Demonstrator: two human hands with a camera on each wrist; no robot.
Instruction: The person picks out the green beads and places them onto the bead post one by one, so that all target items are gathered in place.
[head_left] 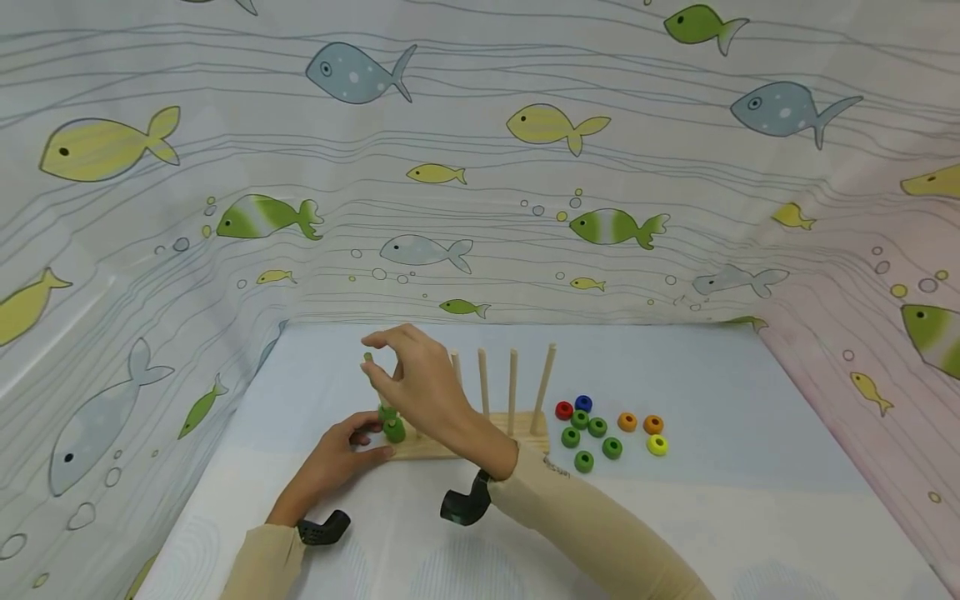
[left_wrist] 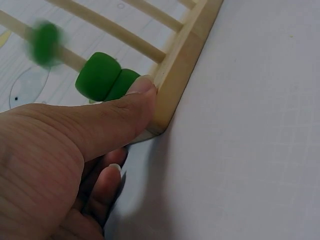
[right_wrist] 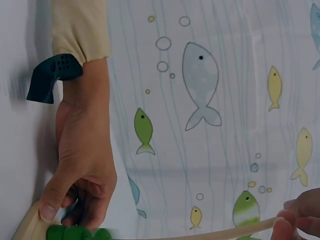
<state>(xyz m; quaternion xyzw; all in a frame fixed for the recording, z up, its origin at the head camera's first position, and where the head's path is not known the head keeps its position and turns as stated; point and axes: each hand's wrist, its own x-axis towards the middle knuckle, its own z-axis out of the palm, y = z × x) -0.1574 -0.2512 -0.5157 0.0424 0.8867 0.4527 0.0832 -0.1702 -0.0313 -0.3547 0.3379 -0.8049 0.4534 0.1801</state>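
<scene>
A wooden peg rack (head_left: pixel 431 448) with several upright pegs stands on the table. My left hand (head_left: pixel 341 458) grips its left end, thumb along the edge beside the lowest green beads. Two green beads (left_wrist: pixel 98 76) sit stacked at the bottom of the end peg in the left wrist view. Higher on that peg is a blurred green bead (left_wrist: pixel 46 43), apart from the stack. My right hand (head_left: pixel 423 379) is at the top of the leftmost peg, thumb and index finger spread apart. In the right wrist view its fingertips (right_wrist: pixel 282 227) are right at the peg's tip.
Right of the rack lie loose beads: several green beads (head_left: pixel 597 427), a red bead (head_left: pixel 564 410), a blue bead (head_left: pixel 583 403), two orange beads (head_left: pixel 627 422) and a yellow bead (head_left: pixel 657 445). Fish-patterned walls (head_left: pixel 480 275) enclose the table at the back and sides.
</scene>
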